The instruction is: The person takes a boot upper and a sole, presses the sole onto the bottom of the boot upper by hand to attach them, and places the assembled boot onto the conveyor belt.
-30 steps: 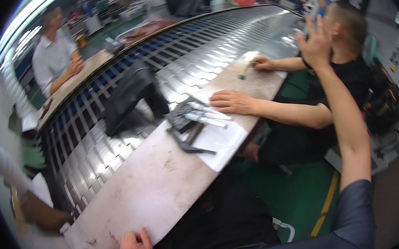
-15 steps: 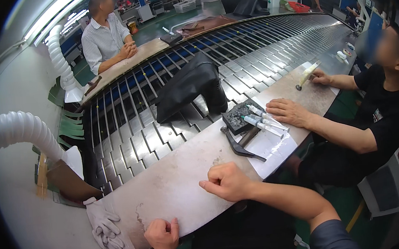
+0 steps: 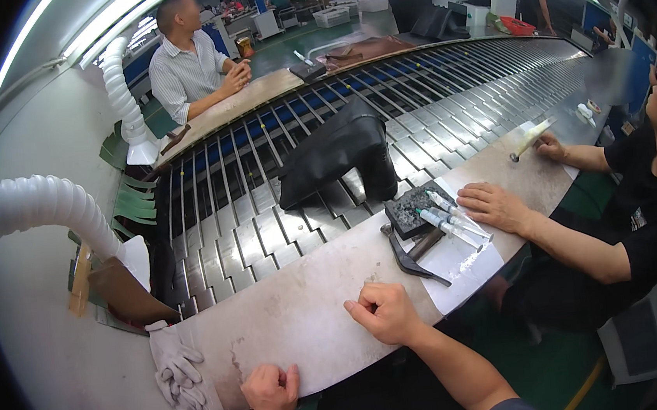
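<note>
My left hand (image 3: 271, 393) rests in a loose fist on the front edge of the pale worktop (image 3: 300, 324), a dark band round its wrist. To its left, a pair of grey-white work gloves (image 3: 177, 372) lies on the worktop. My right hand (image 3: 386, 313) is also curled on the surface, its thumb bent in and nothing showing in it. Closest to that hand is a dark-headed hammer (image 3: 410, 262). Beyond the hammer sit a dark speckled block (image 3: 415, 211) and several syringes (image 3: 451, 225), partly over a white sheet (image 3: 469, 275).
A folded black leather-like piece (image 3: 340, 153) lies on the metal slat conveyor (image 3: 269, 245). At right, a co-worker's hand (image 3: 492, 205) rests by the syringes; the other is near a pale-handled brush-like tool (image 3: 530, 140). A person (image 3: 195, 64) stands across the conveyor. White ducts (image 3: 47, 206) hang left.
The whole view has shifted, so things sit lower and further right. My right hand has turned slightly and stays curled; my left hand keeps its place on the worktop.
</note>
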`<state>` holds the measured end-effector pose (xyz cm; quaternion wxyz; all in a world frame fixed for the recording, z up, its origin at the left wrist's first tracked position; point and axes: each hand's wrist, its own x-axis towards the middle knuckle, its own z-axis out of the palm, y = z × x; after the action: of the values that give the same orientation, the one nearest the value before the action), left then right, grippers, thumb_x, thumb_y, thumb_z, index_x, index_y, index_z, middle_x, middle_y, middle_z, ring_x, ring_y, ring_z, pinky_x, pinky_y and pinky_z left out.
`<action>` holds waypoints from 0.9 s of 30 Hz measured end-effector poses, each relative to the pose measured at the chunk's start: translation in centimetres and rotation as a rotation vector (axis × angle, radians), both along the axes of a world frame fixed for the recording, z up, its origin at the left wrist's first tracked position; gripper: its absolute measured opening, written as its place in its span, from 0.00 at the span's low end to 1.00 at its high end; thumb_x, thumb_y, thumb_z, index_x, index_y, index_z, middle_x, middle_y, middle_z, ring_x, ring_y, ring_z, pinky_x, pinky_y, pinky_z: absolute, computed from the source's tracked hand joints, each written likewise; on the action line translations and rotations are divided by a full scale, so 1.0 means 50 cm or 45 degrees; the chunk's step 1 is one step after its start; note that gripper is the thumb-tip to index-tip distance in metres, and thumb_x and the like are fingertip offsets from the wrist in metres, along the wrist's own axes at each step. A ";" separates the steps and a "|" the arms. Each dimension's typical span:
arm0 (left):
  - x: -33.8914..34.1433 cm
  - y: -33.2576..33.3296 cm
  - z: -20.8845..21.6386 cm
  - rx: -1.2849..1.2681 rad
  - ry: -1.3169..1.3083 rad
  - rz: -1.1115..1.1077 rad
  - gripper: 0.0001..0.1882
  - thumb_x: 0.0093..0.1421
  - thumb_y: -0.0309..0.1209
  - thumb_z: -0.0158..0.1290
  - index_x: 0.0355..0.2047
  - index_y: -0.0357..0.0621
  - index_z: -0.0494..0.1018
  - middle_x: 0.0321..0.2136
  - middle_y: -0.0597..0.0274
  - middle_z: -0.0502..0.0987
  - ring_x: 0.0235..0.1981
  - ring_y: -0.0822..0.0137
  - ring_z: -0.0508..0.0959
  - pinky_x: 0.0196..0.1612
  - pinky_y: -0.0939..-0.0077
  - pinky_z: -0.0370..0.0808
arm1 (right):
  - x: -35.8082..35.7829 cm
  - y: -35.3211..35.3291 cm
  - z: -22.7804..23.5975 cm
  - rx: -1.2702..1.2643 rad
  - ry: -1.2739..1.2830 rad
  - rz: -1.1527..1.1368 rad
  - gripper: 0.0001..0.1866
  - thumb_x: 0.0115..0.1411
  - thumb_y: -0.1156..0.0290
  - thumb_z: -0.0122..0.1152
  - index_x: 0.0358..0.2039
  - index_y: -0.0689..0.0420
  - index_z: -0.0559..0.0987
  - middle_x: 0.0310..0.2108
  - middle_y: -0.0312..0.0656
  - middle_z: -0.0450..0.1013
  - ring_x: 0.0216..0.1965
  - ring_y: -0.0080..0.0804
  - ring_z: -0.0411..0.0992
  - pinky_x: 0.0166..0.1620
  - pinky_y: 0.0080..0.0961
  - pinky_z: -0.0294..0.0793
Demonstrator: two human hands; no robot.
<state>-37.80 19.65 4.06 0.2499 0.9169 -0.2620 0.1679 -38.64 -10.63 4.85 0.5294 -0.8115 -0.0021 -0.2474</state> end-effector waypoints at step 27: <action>-0.004 0.012 0.013 -0.017 0.008 0.025 0.21 0.56 0.37 0.71 0.17 0.49 0.68 0.18 0.58 0.72 0.21 0.50 0.77 0.25 0.54 0.71 | -0.002 0.017 -0.003 -0.107 -0.004 0.017 0.22 0.62 0.67 0.74 0.17 0.58 0.71 0.16 0.44 0.68 0.18 0.41 0.67 0.25 0.38 0.66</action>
<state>-38.01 20.26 4.69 0.2553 0.9182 -0.2513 0.1693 -38.72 -9.77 4.70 0.4966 -0.8325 -0.0185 -0.2448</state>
